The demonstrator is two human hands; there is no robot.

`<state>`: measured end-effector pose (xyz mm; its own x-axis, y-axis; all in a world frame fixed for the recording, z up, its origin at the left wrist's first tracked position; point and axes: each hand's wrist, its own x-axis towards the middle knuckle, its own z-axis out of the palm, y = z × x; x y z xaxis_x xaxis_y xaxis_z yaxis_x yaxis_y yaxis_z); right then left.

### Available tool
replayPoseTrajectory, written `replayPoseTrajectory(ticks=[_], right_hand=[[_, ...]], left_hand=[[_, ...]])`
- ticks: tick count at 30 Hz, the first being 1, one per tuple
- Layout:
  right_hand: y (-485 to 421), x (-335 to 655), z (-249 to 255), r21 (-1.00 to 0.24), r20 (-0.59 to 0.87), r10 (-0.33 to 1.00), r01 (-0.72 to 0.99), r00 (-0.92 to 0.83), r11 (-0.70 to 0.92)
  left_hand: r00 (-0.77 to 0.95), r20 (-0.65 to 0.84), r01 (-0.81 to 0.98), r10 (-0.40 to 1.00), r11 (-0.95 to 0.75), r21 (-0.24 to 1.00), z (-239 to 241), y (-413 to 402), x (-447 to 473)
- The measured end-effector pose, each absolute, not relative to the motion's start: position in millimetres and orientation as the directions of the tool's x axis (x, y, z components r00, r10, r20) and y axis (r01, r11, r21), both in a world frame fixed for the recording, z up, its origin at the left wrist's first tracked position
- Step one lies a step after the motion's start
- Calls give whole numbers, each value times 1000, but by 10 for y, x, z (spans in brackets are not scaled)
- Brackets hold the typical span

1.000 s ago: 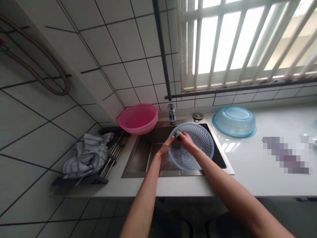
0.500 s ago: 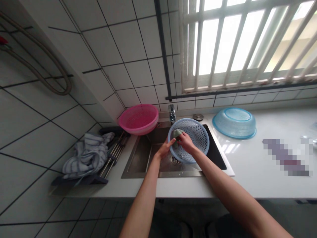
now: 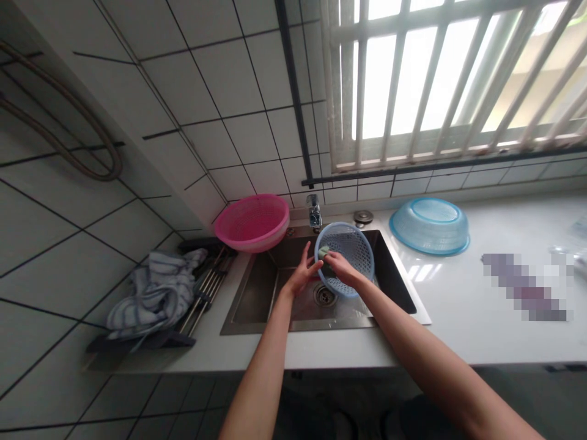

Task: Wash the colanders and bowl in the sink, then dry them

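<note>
A light-blue, round plastic basket with a perforated wall sits tilted just right of the frame's centre, slightly below mid-height, its open mouth facing the camera. A small, crumpled pale-green cloth is bunched against the basket's inside at the left, near the rim, partly hidden.

1 striped towel, 1 window

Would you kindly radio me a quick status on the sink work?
Left grip open at left rim of light-blue colander. Right grip closed on green cloth inside it. Colander tilted over steel sink. Faucet close behind; nothing seen blocking.
</note>
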<state>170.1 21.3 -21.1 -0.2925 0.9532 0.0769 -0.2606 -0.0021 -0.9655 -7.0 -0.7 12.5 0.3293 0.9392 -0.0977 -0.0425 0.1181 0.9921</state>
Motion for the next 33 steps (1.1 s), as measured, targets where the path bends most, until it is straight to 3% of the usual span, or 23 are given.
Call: replayPoseTrajectory(ticks=[3,5,7,10,12,14,16,18,20,22,29,33], right_hand=[[156,1645,-229,-973,56,887,-224,-458,-55],[175,1637,-224,-962,45,899,-261,-435,-78],[243,1677,-193,-925,31,954,-370,-297,-85],[392,1821,-129,-852,-58,997,-524,53,-21],[464,1920,-98,-853,-89,973,-520,214,37],[469,1964,-83,-882,-48,969,-465,241,72],[401,1931,-77,-922,56,992,-376,114,95],[287,1837,-77,-958,157,977,-262,-144,115],[172,1722,-80,-976,186,906,-174,-381,127],[101,1635,-83,-983,167,870,-149,-465,109],[291,1783,-82,-915,-2,988,-398,-154,-64],[427,1949,-73,-899,-96,992,-435,78,-53]], left_hand=[[370,-32,46,928,16,999,81,10,-73],[393,-21,85,920,-13,996,47,21,-77],[418,-19,99,908,-25,995,27,27,-75],[445,12,87,895,-57,995,33,19,-54],[453,34,69,891,-73,995,46,6,-37],[446,38,45,894,-65,997,47,-3,-26],[425,14,4,905,-18,1000,22,4,-28],[408,-50,-35,912,71,997,-23,31,-39],[398,-123,-45,909,154,987,-70,68,-56],[380,-141,-29,914,164,986,-101,95,-70],[402,-58,36,914,48,998,-11,25,-51],[440,4,13,898,-10,1000,43,-7,-26]])
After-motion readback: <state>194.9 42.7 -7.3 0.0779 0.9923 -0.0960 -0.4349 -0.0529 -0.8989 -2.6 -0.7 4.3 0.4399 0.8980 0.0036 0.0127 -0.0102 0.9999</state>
